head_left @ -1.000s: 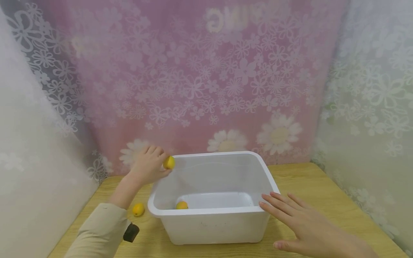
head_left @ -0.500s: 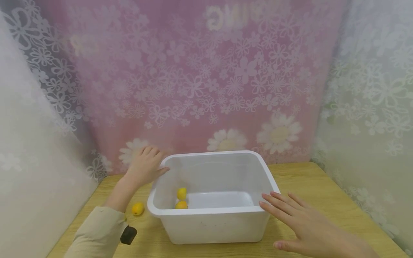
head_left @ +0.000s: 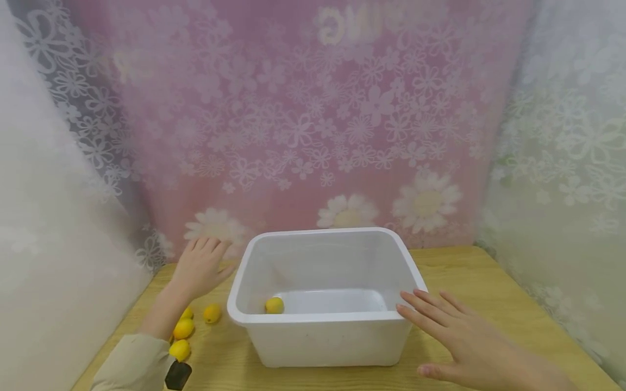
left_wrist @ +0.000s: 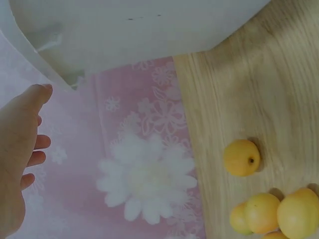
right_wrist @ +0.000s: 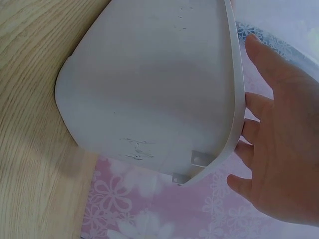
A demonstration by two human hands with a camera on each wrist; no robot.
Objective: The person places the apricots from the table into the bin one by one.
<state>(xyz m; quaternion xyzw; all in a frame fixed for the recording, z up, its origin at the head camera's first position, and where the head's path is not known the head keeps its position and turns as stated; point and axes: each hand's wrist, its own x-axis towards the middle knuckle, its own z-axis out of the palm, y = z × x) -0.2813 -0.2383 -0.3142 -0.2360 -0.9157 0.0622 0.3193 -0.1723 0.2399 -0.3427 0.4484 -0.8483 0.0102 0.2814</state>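
Left fingers (left_wrist: 42, 142), right fingers (right_wrist: 260, 104) released; yellow fruit (head_left: 180, 350), eight o'clock from tub (head_left: 327, 343): likely firm, smooth, light; best held mid-body.

Wears a loose, creased beige sleeve (head_left: 129, 368) on the left arm (head_left: 158, 317), ending in a cuff (head_left: 158, 352) behind the wrist; bears a small, black, blunt-cornered block (head_left: 178, 374) beside the cuff; leaves left hand (head_left: 201, 270) and right hand (head_left: 469, 342) bare.
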